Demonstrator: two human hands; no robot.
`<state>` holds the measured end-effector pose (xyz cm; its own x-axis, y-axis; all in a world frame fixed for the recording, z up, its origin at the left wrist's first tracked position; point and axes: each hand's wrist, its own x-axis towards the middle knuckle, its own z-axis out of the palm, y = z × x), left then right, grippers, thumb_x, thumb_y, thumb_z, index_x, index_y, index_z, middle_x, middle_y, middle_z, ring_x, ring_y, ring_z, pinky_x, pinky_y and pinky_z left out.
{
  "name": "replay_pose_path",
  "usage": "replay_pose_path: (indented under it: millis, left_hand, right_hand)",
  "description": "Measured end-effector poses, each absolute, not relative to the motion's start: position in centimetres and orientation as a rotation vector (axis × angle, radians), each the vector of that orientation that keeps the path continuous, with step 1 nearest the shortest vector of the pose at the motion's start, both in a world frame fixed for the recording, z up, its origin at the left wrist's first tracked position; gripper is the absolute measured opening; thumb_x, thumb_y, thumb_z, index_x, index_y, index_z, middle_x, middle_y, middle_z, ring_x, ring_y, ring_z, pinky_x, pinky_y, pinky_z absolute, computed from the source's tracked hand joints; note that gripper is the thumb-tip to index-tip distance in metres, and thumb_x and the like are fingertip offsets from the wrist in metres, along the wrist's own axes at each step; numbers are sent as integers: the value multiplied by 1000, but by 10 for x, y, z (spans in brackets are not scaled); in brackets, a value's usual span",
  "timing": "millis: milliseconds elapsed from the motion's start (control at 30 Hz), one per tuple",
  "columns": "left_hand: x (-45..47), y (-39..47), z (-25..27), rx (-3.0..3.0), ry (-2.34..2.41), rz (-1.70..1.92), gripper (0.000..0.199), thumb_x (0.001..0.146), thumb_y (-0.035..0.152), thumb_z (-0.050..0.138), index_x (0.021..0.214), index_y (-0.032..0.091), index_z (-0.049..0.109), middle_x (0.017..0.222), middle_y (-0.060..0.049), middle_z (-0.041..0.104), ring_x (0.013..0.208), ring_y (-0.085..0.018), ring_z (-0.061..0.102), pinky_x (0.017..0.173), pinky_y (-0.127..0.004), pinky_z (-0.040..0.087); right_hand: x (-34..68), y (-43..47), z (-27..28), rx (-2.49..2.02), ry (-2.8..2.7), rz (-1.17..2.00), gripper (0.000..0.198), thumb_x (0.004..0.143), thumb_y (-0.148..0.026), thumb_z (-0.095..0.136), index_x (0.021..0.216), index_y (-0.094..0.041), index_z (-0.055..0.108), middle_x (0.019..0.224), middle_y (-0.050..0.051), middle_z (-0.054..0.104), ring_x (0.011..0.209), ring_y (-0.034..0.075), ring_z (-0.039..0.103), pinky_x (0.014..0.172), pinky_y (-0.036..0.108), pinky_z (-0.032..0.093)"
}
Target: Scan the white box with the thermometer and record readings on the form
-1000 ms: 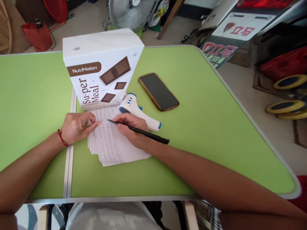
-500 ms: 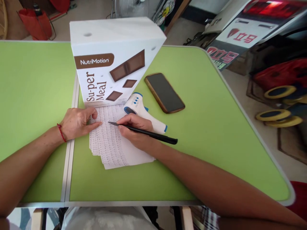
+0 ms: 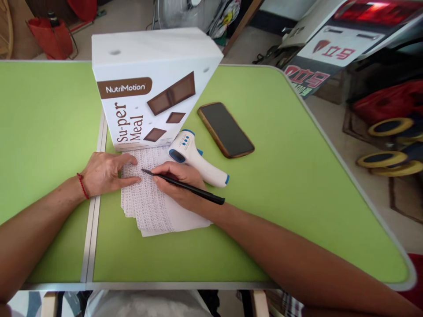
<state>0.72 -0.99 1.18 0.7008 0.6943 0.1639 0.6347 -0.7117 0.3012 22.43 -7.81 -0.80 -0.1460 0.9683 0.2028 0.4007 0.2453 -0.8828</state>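
Note:
Sheets of paper (image 3: 148,207) covered in rows of handwriting lie stacked on the green table (image 3: 280,189). My right hand (image 3: 180,182) grips a black pen (image 3: 194,189), its tip at the written rows; whether it touches the paper I cannot tell. Resting on the left edge of the sheets is my left hand (image 3: 109,174), thumb and index finger apart, the other fingers curled under and partly hidden. Just beyond my right hand lies a white and blue infrared thermometer (image 3: 206,169). A white NutriMotion box (image 3: 132,105) stands upright behind the paper, at its far edge.
A smartphone (image 3: 226,130) in a brown case lies right of the box. A metal seam (image 3: 90,237) crosses the table beside my left wrist. Past the table are a fan (image 3: 181,13), a red bag (image 3: 49,37) and a vehicle's rear with a red light (image 3: 373,13).
My right hand and the pen have shifted slightly left across the page. The thumb and index finger of my left hand have spread wider. The view has shifted a little.

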Motion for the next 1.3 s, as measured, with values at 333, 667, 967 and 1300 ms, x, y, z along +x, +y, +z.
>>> replay_pose_path:
  millis: [333,667,967,1300]
  left_hand:
    - [7,-9,11,2687,1045,420,36,80,52,66,95,20,70,49,5,56,44,-10,49,46,-22,33]
    - [7,-9,11,2680,1052,420,36,79,52,68,95,19,71,49,5,56,44,-10,49,47,-22,33]
    - [7,-9,11,2686,1060,422,36,79,53,67,95,20,70,50,5,57,44,-10,50,47,-23,33]
    - [7,-8,11,2680,1047,426,37,80,53,67,95,20,70,52,4,58,45,-10,51,48,-22,34]
  right_hand:
    - [224,-78,-7,-1327,-1640,895,8,77,-22,60,79,-22,67,70,-1,71,58,12,61,53,23,48]
    - [221,-78,-10,-1320,-1602,818,8,78,-22,59,79,-22,67,72,0,71,61,13,62,57,25,50]
    - [222,-79,-7,-1328,-1601,899,8,76,-22,59,77,-21,67,67,-1,69,57,11,59,52,23,47]
    - [223,-79,-7,-1321,-1622,862,7,76,-21,58,77,-22,65,68,-1,69,57,12,60,53,24,47]
